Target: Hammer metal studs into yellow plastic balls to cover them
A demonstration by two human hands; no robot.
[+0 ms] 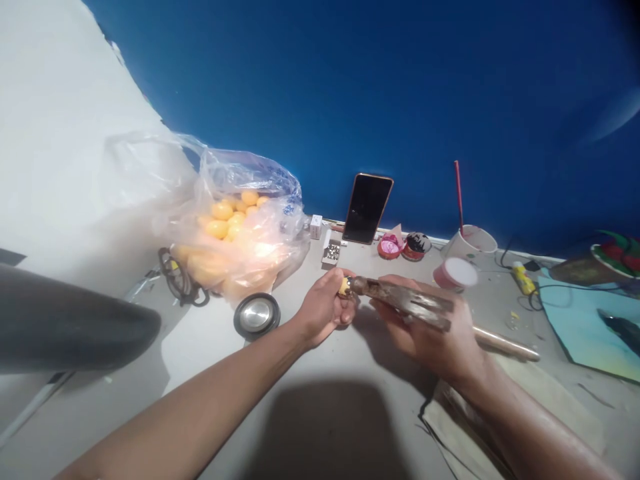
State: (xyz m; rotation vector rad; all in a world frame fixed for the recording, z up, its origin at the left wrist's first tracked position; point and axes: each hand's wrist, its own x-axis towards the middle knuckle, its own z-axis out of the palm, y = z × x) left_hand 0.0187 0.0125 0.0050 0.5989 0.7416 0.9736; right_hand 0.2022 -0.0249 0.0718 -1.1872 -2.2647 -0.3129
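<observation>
Metal tool meets small yellow piece between two hands

Both hands work close together above the tabletop [330, 363]. The left hand [323, 310] pinches a small yellow piece [344, 287] between thumb and fingers. The right hand [440, 343] is wrapped around a worn, rust-marked metal tool [400, 299], held slantwise, its narrow end at the yellow piece — whether it grips or merely touches it, I cannot tell. A smooth metal rod [510, 343] juts out past the right hand.

Left of the hands, a clear plastic bag [280, 177] holds round yellow-orange fruits [223, 211]; a dark-rimmed round lid [257, 315] lies in front of it, near the left forearm. Beyond the left hand is a small open box [331, 253] of shiny bits. A phone [369, 208] leans against the blue wall [350, 80], with a pink-filled pot [391, 246] and a dark-streaked pot [416, 245] just beside it.

Farther right are a pale cup [477, 240] with a red stick [458, 193] in it, a smaller cup [456, 273] and a yellow bottle [523, 278] — then a light-blue board [575, 327]. A pale cloth [555, 400] lies beneath the right forearm.
</observation>
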